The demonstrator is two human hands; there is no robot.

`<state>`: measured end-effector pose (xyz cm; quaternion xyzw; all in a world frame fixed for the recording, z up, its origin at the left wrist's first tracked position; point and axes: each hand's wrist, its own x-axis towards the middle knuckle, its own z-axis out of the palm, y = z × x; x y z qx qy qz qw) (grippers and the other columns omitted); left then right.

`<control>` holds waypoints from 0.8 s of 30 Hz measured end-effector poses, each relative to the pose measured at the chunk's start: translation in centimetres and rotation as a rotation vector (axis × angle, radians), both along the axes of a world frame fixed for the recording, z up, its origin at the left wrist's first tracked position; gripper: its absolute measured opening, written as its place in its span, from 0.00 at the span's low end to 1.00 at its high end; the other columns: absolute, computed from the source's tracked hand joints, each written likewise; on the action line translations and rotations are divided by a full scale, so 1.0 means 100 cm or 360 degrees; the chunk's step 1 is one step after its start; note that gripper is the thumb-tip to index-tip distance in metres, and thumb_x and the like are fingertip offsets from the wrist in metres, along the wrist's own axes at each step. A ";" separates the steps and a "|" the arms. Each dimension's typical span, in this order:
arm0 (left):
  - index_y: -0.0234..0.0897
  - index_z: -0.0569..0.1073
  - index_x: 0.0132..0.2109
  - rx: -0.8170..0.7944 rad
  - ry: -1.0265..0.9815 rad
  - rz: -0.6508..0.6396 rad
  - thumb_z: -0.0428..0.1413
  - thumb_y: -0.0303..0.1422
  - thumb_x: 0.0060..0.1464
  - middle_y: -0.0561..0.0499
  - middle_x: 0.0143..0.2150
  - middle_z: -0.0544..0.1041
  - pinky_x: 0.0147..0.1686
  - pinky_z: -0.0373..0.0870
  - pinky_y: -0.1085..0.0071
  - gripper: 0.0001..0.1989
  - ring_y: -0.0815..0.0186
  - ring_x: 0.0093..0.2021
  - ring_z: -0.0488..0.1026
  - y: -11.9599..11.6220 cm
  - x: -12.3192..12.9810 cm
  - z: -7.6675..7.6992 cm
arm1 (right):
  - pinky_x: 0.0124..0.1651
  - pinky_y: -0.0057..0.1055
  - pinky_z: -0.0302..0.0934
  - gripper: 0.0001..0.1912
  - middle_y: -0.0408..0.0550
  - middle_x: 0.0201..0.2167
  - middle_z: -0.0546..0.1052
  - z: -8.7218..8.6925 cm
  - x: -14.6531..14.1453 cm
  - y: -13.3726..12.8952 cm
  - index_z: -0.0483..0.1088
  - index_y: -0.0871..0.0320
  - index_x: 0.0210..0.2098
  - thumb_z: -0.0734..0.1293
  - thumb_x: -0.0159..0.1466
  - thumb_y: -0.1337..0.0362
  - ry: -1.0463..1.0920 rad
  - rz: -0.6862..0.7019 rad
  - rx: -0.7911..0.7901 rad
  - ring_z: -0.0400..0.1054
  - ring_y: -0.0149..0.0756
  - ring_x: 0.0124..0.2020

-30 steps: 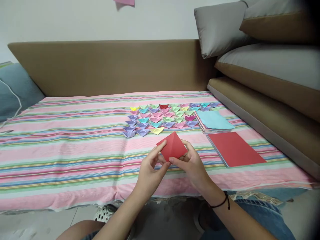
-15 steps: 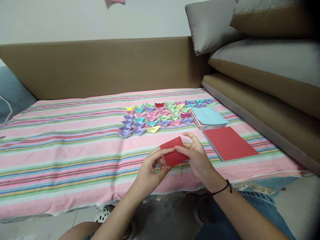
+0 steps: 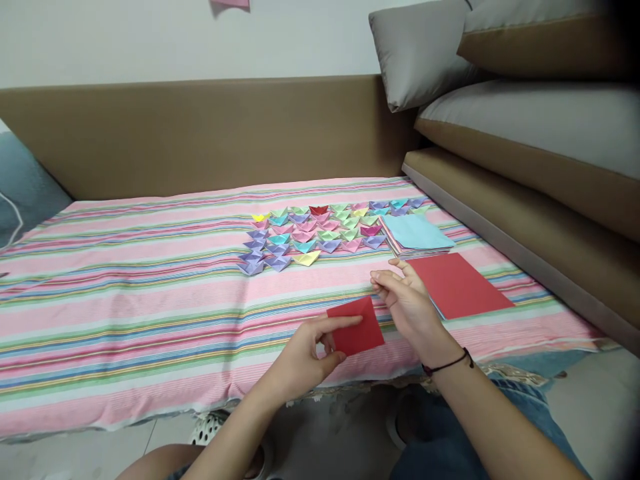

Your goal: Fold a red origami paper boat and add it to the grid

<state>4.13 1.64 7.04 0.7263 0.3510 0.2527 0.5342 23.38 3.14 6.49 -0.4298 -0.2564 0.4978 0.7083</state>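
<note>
My left hand (image 3: 305, 350) grips a folded piece of red paper (image 3: 357, 333), with the index finger stretched along its upper face and the thumb at its lower edge. A crease line shows near the paper's top corner. Just right of it, my right hand (image 3: 407, 300) is raised off the paper, thumb and index fingertips brought together, nothing visible in them. Beyond the hands, several small folded paper boats (image 3: 305, 247) in purple, pink, green, blue, yellow and red stand in rows on the striped cloth (image 3: 150, 313).
To the right lies a stack of square sheets with red on top (image 3: 465, 287). Behind it is a smaller stack topped with light blue paper (image 3: 417, 233). Cushions (image 3: 530, 120) are piled along the right side, and a brown backrest (image 3: 200, 133) runs along the back.
My right hand has let go of the red paper and moved up and right. The paper, now in my left hand alone, has shifted slightly lower and right.
</note>
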 end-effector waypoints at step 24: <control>0.45 0.62 0.60 -0.0022 -0.0174 0.0025 0.55 0.24 0.48 0.51 0.37 0.69 0.33 0.63 0.73 0.32 0.70 0.29 0.61 0.008 -0.004 0.002 | 0.26 0.28 0.56 0.10 0.41 0.20 0.73 -0.004 -0.026 -0.011 0.72 0.58 0.21 0.74 0.45 0.60 -0.0196 0.0395 -0.0134 0.63 0.31 0.22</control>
